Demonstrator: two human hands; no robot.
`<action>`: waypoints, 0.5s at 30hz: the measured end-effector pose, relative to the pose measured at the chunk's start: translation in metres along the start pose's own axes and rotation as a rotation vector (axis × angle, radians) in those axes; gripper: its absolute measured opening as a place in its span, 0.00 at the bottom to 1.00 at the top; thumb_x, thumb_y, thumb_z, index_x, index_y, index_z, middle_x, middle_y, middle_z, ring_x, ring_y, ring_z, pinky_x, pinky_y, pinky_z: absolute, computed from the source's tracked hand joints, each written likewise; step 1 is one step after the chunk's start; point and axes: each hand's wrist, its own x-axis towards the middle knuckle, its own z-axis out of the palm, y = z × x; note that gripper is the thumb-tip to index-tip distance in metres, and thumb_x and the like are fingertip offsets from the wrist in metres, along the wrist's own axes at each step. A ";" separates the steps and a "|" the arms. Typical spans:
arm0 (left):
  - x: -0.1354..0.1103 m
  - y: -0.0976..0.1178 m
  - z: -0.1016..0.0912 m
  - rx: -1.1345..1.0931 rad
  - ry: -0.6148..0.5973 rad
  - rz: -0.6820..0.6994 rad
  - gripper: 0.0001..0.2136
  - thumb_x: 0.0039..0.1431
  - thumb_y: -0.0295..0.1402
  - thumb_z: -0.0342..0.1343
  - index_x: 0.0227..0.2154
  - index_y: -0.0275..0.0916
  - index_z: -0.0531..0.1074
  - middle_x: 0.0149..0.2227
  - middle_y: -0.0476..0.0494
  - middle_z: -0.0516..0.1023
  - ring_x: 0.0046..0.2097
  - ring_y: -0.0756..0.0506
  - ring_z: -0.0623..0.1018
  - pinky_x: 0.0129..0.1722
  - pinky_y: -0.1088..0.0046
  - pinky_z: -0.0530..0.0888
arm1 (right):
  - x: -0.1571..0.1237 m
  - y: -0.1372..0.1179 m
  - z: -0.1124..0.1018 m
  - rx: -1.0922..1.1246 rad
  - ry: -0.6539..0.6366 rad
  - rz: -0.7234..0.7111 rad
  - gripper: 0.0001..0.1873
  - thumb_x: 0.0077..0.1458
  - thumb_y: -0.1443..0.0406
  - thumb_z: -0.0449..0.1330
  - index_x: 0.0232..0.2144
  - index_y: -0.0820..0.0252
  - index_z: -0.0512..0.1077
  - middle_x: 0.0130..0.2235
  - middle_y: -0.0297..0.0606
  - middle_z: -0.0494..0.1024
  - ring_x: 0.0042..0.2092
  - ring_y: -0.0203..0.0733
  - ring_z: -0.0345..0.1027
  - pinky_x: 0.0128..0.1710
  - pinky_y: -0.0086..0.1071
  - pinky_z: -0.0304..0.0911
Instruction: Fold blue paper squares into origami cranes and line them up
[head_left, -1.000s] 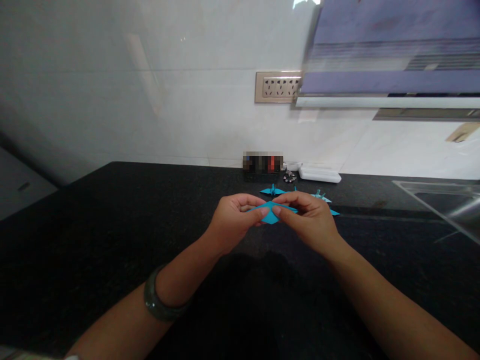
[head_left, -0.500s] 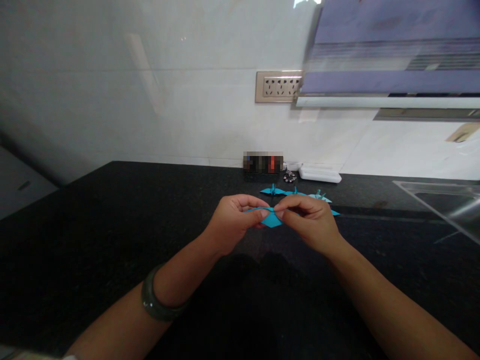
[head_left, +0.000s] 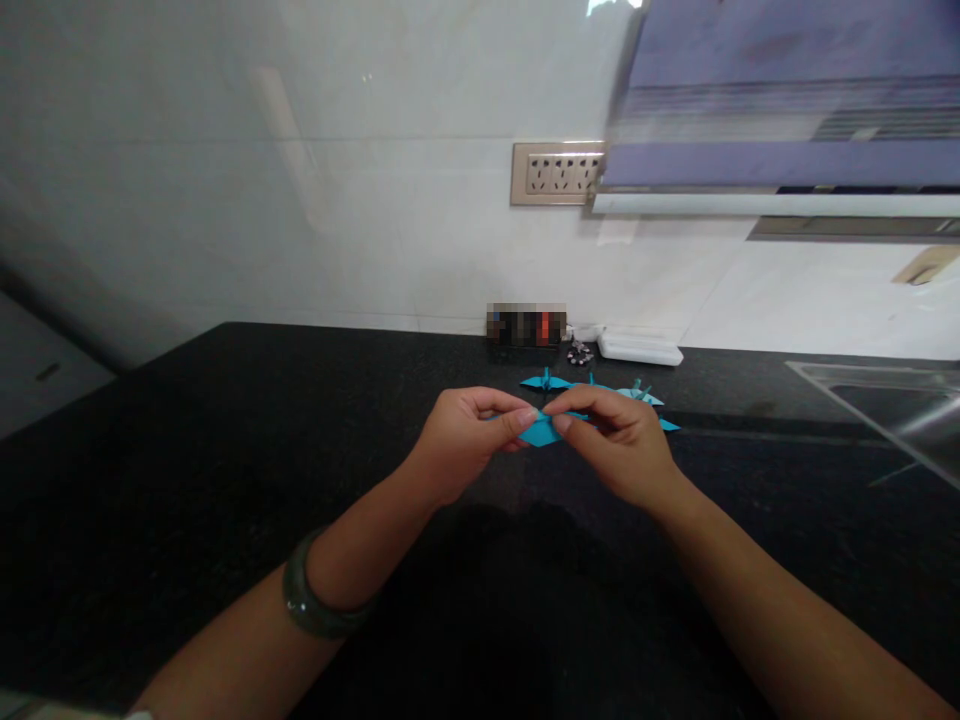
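Observation:
A folded piece of blue origami paper (head_left: 540,433) is held up between both hands, over the dark counter. My left hand (head_left: 472,435) pinches its left side, thumb on the near face. My right hand (head_left: 616,440) grips the upper right part between thumb and index finger. Fingers cover both ends of the paper. Just behind the hands stand several folded paper cranes: a blue one (head_left: 546,382) at the left, and a paler one (head_left: 639,394) at the right, partly hidden by my right hand.
Against the tiled wall are a blurred dark box (head_left: 526,326), a small beaded item (head_left: 579,353) and a white flat object (head_left: 640,348). A metal sink (head_left: 900,400) is set in the black counter (head_left: 225,450) at the right. A socket panel (head_left: 556,174) is on the wall.
The paper has tilted slightly and its lower point sits a little higher. My right fingertips have shifted slightly left along its top edge. Both hands keep their hold.

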 end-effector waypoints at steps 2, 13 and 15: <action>0.000 0.000 0.000 0.089 0.042 0.070 0.12 0.41 0.35 0.62 0.28 0.31 0.75 0.25 0.43 0.77 0.26 0.51 0.73 0.27 0.76 0.71 | 0.000 -0.002 0.001 0.027 0.012 0.080 0.07 0.50 0.65 0.57 0.33 0.60 0.72 0.31 0.35 0.75 0.32 0.35 0.68 0.31 0.29 0.63; -0.003 0.004 0.004 0.299 0.115 0.250 0.11 0.42 0.34 0.62 0.29 0.33 0.76 0.29 0.43 0.79 0.28 0.50 0.76 0.28 0.78 0.71 | 0.004 -0.005 -0.002 -0.125 -0.036 0.070 0.07 0.50 0.64 0.59 0.32 0.61 0.73 0.31 0.36 0.75 0.34 0.37 0.67 0.35 0.32 0.61; -0.004 0.004 0.005 0.300 0.111 0.252 0.11 0.41 0.34 0.62 0.29 0.33 0.76 0.28 0.43 0.79 0.28 0.50 0.76 0.27 0.78 0.72 | 0.004 -0.005 -0.001 -0.135 -0.023 0.065 0.06 0.50 0.65 0.59 0.31 0.61 0.73 0.31 0.36 0.75 0.34 0.37 0.67 0.34 0.31 0.61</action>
